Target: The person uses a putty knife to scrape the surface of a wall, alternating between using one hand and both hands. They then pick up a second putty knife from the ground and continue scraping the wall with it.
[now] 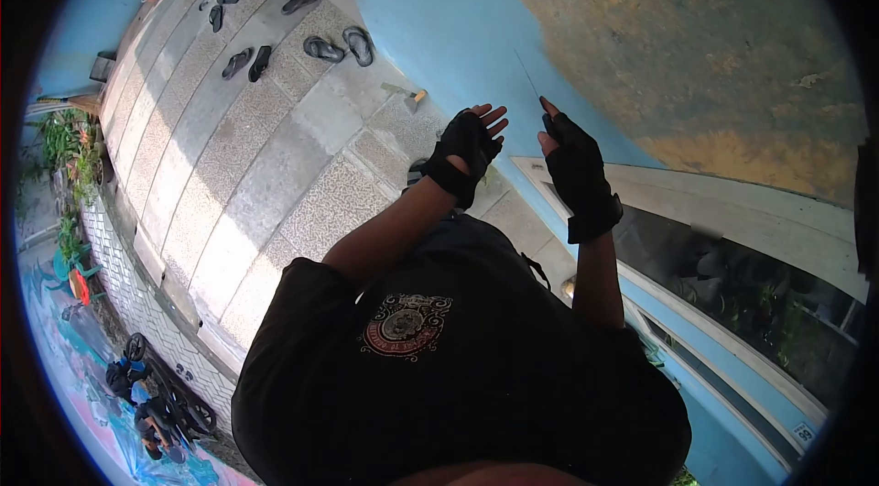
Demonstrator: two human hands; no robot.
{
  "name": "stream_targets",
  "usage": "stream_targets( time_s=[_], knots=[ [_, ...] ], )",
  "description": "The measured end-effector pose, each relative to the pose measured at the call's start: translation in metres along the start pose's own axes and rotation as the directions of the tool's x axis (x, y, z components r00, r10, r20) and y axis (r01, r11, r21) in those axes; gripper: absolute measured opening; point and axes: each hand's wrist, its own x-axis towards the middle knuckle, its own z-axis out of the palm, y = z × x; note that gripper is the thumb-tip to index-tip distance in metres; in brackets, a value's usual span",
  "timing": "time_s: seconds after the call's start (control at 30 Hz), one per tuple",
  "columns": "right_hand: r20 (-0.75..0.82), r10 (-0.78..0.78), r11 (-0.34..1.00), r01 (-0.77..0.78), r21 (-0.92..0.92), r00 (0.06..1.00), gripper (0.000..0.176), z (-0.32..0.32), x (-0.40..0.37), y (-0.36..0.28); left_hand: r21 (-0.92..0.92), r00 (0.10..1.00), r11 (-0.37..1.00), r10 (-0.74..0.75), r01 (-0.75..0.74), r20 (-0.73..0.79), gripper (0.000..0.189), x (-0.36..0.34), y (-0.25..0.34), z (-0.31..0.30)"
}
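Observation:
My left hand [472, 142], in a black fingerless glove, is held in front of my chest. Its bare fingertips are stretched out toward the wall and the palm holds nothing. My right hand [577, 161], gloved the same way, is closed around a thin straight tool [528, 76]. The tool's narrow shaft or edge-on blade points up and away past my index finger, over the light-blue wall [439, 19]. Its kind cannot be made out, and the grip is mostly hidden by my fingers. A large bare patch [678, 37] of brownish, stained plaster lies beyond the right hand.
On the tiled floor [261, 170] rest several dark sandals [322, 49] and a small tool with a wooden handle [416, 100]. A window [732, 275] with a pale frame is at my right. Plants [69, 152] and a parked motorbike [165, 399] stand at far left.

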Motion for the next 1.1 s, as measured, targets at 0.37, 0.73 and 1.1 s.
stream_targets(
  time_s=[0.37,0.73,1.1],
  knots=[
    [-0.050,0.196,0.946,-0.202,-0.253,0.979,0.028,0.056,-0.019,0.015,0.199,0.941,0.978,-0.129,0.068,0.314,0.057,-0.010,0.015,0.032],
    [0.199,0.258,0.287,-0.272,0.919,0.945,0.015,0.055,-0.011,-0.011,0.320,0.755,0.937,-0.105,-0.143,0.647,0.045,-0.008,0.042,0.064],
    [0.385,0.021,-0.165,-0.377,0.912,0.923,0.015,0.019,-0.001,0.003,0.187,0.718,0.982,-0.127,-0.005,0.684,0.051,0.006,0.027,0.093]
  ],
)
